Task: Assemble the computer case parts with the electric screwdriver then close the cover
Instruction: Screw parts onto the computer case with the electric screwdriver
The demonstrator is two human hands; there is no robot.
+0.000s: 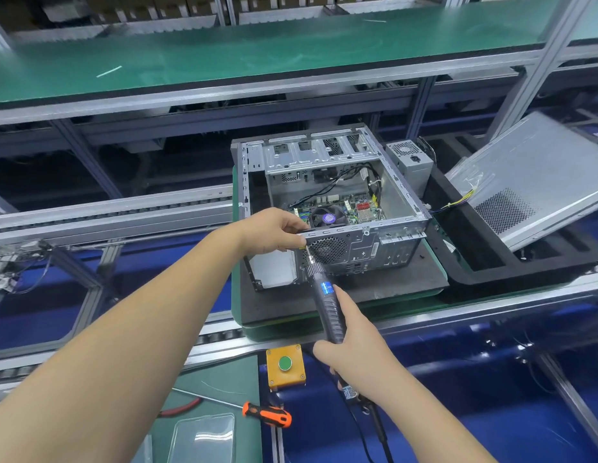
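An open computer case (334,208) lies on its side on a black foam pad (391,282), itself on a green pallet on the conveyor, its rear panel facing me and the motherboard with its round cooler fan visible inside; I hold the electric screwdriver (326,302) in my right hand (354,349), fingers wrapped firmly around its dark ribbed body, the bit angled up and away toward the upper left corner of the rear fan grille (327,248); my left hand (274,232) sits at that same corner, fingers curled and pinched at the case's top edge just beside the bit, probably steadying the case or a screw, though I cannot tell whether a screw is there; the cover (531,182), a pale metal panel with a perforated patch, leans tilted in a black tray to the right, well apart from the case, so closing is not yet done; a grey power supply (411,165) stands just beside the case's far right corner; nearer me, a yellow box with a green button (285,364) is fixed below the conveyor rail, and an orange-handled screwdriver (267,414) lies on the green bench.
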